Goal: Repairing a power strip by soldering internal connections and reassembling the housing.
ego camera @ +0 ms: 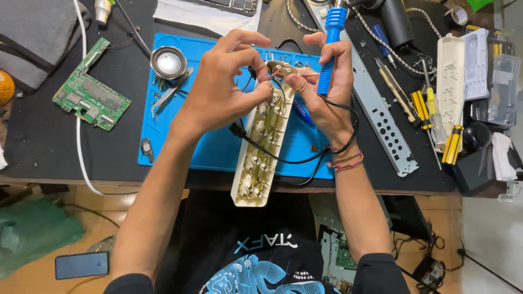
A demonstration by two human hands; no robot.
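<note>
One opened cream power strip (pixel 263 149) lies lengthwise over the near edge of the single blue mat (pixel 218 147), its far end lifted between both hands. The left hand (pixel 226 81) pinches that end and what look like thin wires, though they are too small to be sure. The right hand (pixel 327 81) is closed around one blue-handled soldering iron (pixel 329 49), while its thumb and forefinger steady the strip. One black cord (pixel 289 158) loops beneath. On the bench (pixel 32 141): one green circuit board (pixel 91 98), one round speaker (pixel 169 62), one grey metal bracket (pixel 381 117).
</note>
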